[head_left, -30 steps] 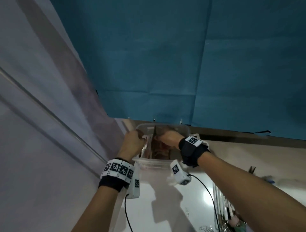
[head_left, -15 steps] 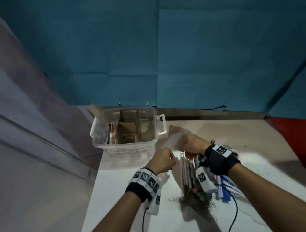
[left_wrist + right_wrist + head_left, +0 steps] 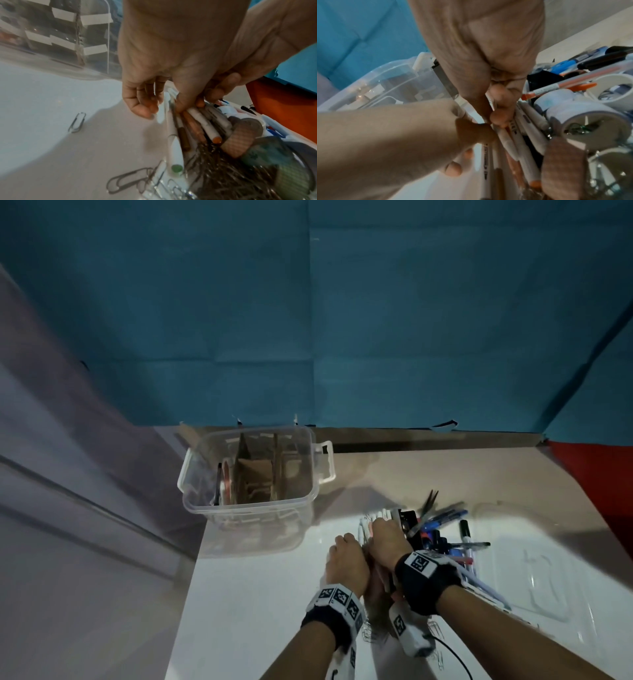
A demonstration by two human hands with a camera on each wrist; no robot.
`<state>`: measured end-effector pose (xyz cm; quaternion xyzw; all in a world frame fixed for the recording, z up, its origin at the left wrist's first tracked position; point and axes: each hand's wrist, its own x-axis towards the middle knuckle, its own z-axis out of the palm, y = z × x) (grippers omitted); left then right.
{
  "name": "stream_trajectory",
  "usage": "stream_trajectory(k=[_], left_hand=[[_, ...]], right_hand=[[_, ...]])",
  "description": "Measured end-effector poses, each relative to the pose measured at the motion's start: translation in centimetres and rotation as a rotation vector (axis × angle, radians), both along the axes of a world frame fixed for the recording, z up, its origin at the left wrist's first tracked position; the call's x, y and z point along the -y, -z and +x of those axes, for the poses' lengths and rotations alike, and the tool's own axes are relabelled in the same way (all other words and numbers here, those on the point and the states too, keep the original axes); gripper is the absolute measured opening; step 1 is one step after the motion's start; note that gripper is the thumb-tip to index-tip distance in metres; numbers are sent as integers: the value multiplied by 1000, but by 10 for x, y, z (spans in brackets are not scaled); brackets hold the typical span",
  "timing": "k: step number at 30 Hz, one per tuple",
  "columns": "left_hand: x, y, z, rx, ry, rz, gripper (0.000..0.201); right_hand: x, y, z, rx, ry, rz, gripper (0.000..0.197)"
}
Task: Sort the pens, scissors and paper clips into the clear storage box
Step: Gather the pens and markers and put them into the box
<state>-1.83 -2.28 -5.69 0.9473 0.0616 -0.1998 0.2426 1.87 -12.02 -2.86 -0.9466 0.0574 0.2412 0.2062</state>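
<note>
- On the white table [image 3: 260, 604], at about 5 o'clock from the clear storage box [image 3: 251, 501], both hands meet over a pile of pens [image 3: 204, 121].
- Right hand [image 3: 385, 539] pinches white pens between thumb and curled fingers.
- Left hand [image 3: 346, 563] hangs loosely curled just beside them, holding nothing.
- Paper clips [image 3: 223, 174] lie heaped at 6 o'clock of the pens.
- Scissors: cannot tell which item.

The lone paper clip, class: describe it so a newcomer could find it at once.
Start at the clear box at the table's far left. In front of it, left of the pens, lies one paper clip. Unlike the tangled clip pile, it lies alone on bare white surface.
</note>
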Motion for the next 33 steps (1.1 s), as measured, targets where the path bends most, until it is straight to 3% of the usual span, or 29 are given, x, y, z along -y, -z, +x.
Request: stream_trajectory(k=[5,8,9,12,17,20,23,27,33], left_hand=[[-16,0,10,-75,-90,-70,25],[-25,1,14,-92,-136,-89,23],[-28,2,16,-92,-167,-118,25],[-38,1,20,-53,-284,-257,32],[-44,0,21,-41,-337,-342,34],[-35,1,21,-52,-311,-307,42],[-25,2,18,-53,-261,-208,41],[-20,3,13,-47,-204,-125,31],[-23,-3,16,-102,-174,-105,35]], right_hand=[[-6,1,-6,-18,-10,-4,18],[-4,-4,-5,-7,24,54,3],[-1,-7,-3,3,54,83,7],[10,-23,4,31,152,232,29],[16,-33,13,-35,330,507,15],[0,-26,12,-60,282,375,16],[-11,-12,6,-43,113,130,43],[-20,-3,-5,1,46,36,18],[-18,-6,-1,-59,98,92,17]])
